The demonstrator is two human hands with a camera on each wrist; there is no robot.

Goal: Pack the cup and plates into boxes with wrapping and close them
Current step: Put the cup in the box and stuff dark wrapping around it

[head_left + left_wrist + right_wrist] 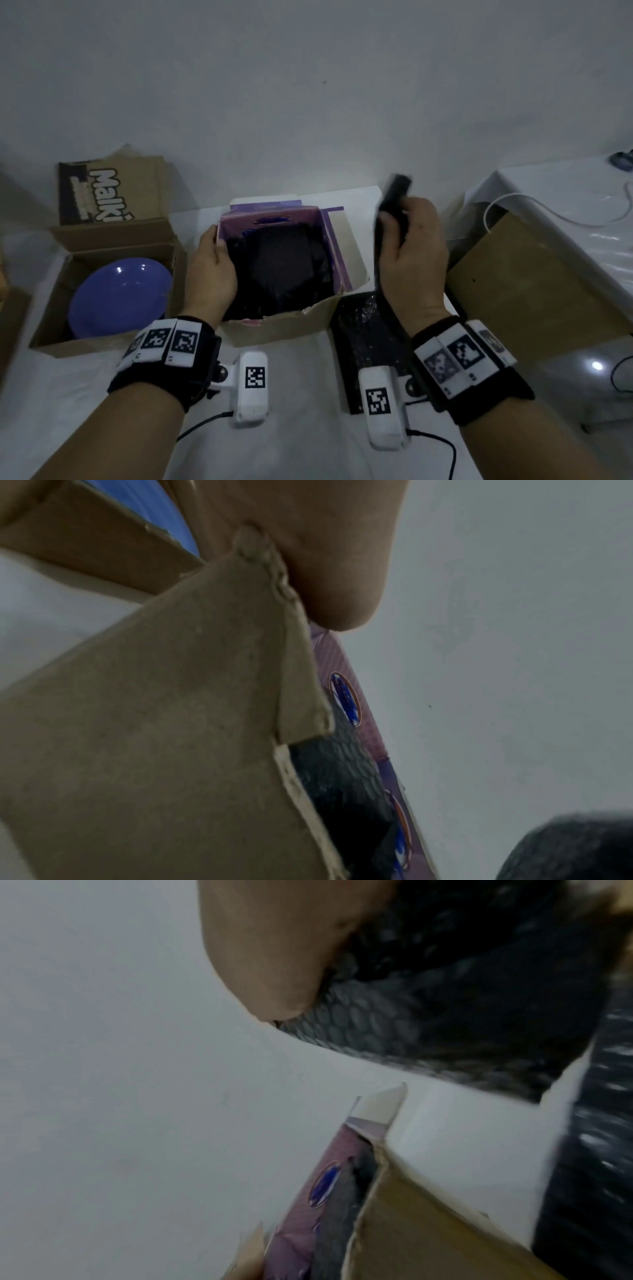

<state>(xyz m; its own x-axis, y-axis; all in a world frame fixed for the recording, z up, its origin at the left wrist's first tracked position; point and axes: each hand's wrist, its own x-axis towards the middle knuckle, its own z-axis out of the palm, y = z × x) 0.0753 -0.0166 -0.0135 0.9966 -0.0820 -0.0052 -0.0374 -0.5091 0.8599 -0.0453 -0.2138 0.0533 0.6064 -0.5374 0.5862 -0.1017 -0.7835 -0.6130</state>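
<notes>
A pink-lined cardboard box [337, 260] stands at the table's middle, lined inside with black bubble wrap [281, 270]. My left hand [214, 263] grips the box's left wall, thumb inside; the left wrist view shows the thumb [329, 569] against the cardboard edge [171, 723]. My right hand [412, 250] holds up a sheet of black bubble wrap [394, 198] to the right of the box; the right wrist view shows the thumb [270, 961] pressed on that wrap [445, 1001]. A blue plate [120, 298] lies in the open brown box [54, 325] at left.
More black bubble wrap [370, 339] lies flat on the white table [301, 411] under my right wrist. A closed brown box [534, 281] sits at right, with a white cable [548, 209] behind it. A printed carton flap [92, 192] stands at the back left.
</notes>
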